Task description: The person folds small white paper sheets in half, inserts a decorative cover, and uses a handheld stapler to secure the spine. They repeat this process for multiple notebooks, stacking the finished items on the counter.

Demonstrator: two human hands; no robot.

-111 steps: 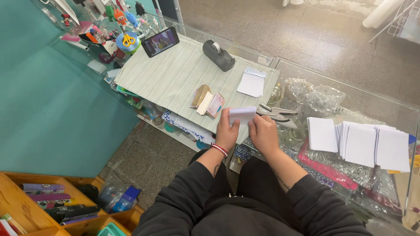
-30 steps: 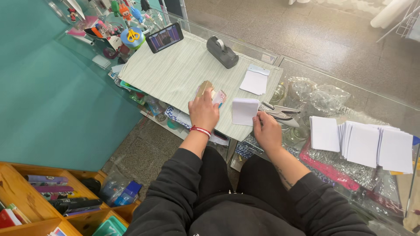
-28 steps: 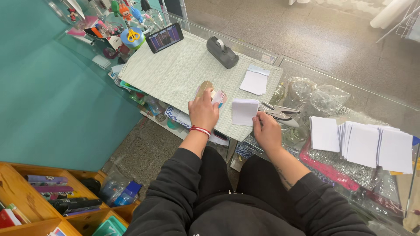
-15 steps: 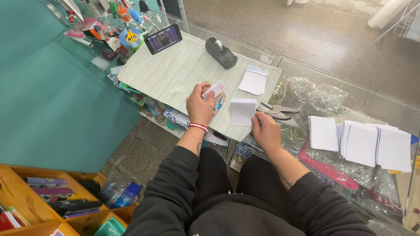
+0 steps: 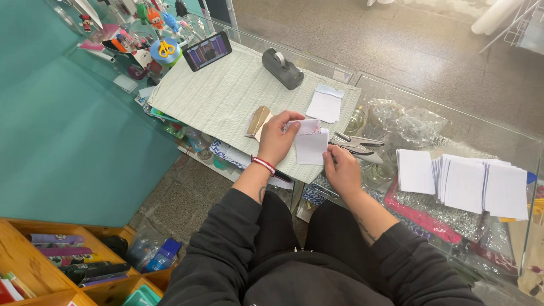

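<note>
Left hand (image 5: 277, 137) gripping small card (image 5: 306, 126), right hand (image 5: 341, 169) steadying white envelope (image 5: 311, 148) at mat edge (image 5: 294, 170).

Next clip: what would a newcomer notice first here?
Two hands at the centre: the left hand holds a small patterned card, and the right hand rests by a white paper packet on the striped mat. To the right, stacks of white paper lie on the glass counter.
</note>
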